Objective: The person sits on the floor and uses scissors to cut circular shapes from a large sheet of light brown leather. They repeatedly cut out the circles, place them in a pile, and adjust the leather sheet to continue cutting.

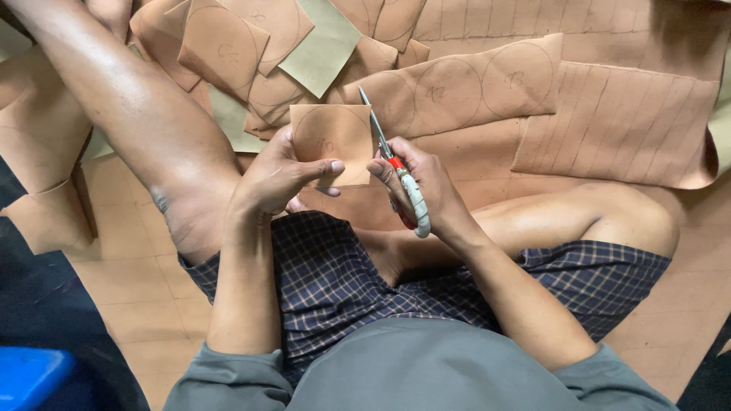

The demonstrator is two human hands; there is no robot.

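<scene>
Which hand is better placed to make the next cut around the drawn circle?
Likely the right hand: it grips the scissors with blades at the tan square piece's edge. The left hand only holds that piece.

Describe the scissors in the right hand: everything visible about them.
The scissors have slim grey metal blades, a red section at the pivot and handles wrapped in whitish tape or cord. The right hand grips the handles, fingers curled around them. The blades point up and away from the person, tilted slightly left, lying along the right edge of the tan square piece with a drawn circle that the left hand holds. Blades look nearly closed.
</scene>
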